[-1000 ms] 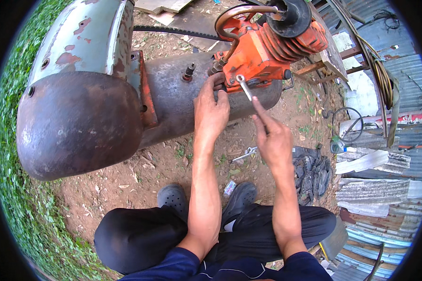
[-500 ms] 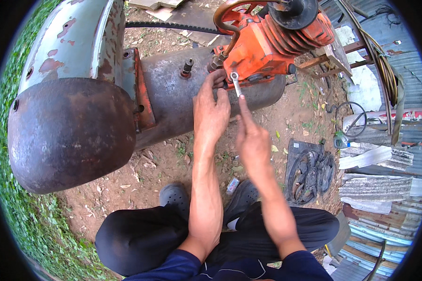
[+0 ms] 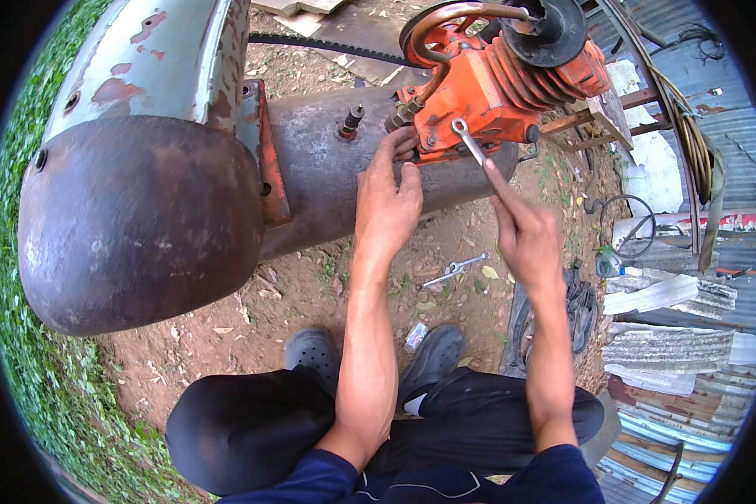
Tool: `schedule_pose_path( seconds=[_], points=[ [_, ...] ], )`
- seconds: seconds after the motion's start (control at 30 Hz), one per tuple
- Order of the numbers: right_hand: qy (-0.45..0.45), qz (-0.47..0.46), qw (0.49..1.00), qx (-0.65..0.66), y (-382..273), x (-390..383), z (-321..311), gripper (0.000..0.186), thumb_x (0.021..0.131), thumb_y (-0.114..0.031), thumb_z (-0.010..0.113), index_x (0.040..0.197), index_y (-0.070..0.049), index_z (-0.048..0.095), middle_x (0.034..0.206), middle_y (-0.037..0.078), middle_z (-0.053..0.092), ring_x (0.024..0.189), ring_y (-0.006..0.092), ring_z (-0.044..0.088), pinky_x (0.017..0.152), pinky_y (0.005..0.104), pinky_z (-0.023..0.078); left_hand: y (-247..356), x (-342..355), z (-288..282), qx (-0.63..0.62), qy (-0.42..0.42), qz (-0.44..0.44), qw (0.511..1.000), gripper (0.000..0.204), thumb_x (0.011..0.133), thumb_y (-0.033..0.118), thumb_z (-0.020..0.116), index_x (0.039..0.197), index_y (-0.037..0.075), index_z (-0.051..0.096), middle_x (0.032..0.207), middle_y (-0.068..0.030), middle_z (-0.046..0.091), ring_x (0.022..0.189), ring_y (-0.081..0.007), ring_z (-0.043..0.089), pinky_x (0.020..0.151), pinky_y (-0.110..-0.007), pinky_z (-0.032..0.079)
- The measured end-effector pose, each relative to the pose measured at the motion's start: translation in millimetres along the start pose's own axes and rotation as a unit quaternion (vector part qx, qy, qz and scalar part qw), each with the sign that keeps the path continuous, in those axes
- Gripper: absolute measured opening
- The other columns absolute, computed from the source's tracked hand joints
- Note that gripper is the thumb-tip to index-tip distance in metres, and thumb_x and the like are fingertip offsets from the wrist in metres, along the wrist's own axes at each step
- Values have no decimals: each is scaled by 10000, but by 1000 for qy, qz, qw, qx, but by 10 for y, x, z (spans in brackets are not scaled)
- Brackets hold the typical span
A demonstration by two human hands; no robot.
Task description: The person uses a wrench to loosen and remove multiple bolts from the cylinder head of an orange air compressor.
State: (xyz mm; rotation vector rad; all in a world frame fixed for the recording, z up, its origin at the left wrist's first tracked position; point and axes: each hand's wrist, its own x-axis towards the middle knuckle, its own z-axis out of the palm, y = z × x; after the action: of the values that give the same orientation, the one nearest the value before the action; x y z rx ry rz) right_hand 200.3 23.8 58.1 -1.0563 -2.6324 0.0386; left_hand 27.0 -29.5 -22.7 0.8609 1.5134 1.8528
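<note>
An orange compressor pump [image 3: 487,88] with ribbed fins sits on top of a long dark metal tank [image 3: 319,168]. My left hand [image 3: 388,197] reaches to the near left corner of the pump's base. Its fingers are bent in there, and whatever the tips hold is hidden. In my right hand [image 3: 529,235] is a ring wrench [image 3: 472,144], its handle gripped and index finger stretched along it. The wrench's ring end appears in front of the pump's side, and I cannot tell whether it touches.
A rusty rounded housing [image 3: 139,227] bulks at the left, beside a brass-and-black fitting [image 3: 350,122] on the tank. Wrenches [image 3: 455,269] and a small packet [image 3: 416,336] lie on the dirt near my shoes. Corrugated sheets [image 3: 672,344] are piled right.
My right hand has swung right with the wrench, whose ring end has moved off the corner of the pump's base. My left hand stays at the base. The wrenches on the ground are now uncovered.
</note>
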Motion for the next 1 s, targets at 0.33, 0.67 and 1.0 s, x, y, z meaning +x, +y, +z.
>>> schedule_pose_path(
  seconds=[0.33,0.67,1.0],
  points=[
    [-51,208,976,27,-874,-157,422,548,903,-107,561,1429,-202,444,670,193,628,590,389,634,539,493,486,0,0,50,9,16,-11,1000,373,885,-9,455,1254,-24,510,1170,-224,638,1142,-344,602,973,-416,454],
    [-64,121,990,36,-301,-204,538,553,906,-115,593,1415,-283,458,701,196,633,576,369,622,529,462,489,-2,5,22,5,11,-22,1000,370,891,6,446,1255,-19,509,1183,-226,634,1152,-348,596,975,-412,453],
    [31,-71,996,43,320,182,57,542,861,-85,635,1338,-330,549,844,174,687,678,312,680,557,410,528,-77,-20,-5,10,-19,8,1000,392,922,-7,442,1312,-43,464,1265,-184,596,1175,-237,577,1003,-345,427]
  ],
)
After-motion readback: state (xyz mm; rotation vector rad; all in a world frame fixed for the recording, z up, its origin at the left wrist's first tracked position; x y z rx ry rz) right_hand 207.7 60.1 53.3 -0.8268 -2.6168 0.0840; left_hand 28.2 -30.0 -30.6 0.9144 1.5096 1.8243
